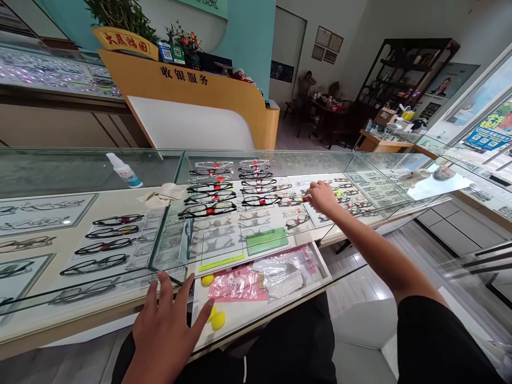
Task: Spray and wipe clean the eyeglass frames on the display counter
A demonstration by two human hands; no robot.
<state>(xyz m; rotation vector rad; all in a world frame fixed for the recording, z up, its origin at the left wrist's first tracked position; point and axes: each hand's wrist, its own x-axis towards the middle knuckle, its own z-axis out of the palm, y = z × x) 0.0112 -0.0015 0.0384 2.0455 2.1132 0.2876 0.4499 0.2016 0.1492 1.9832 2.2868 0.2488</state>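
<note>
My right hand (321,197) reaches over the glass counter (224,250), its fingers closed at the end of a pair of glasses with a red tag (292,200). To its left, two columns of glasses lie on the glass top, among them a black pair (262,200) and another black pair (208,209). My left hand (168,320) rests with fingers spread at the counter's front edge, holding nothing. Beside it an open drawer (256,320) holds pink packets (236,284), clear plastic bags and yellow round items (218,320).
A spray bottle (125,170) and a beige cloth (162,194) are at the left of the counter. More glasses (106,246) lie inside the case. A wooden reception desk (192,96) stands behind. A person (307,84) sits far back.
</note>
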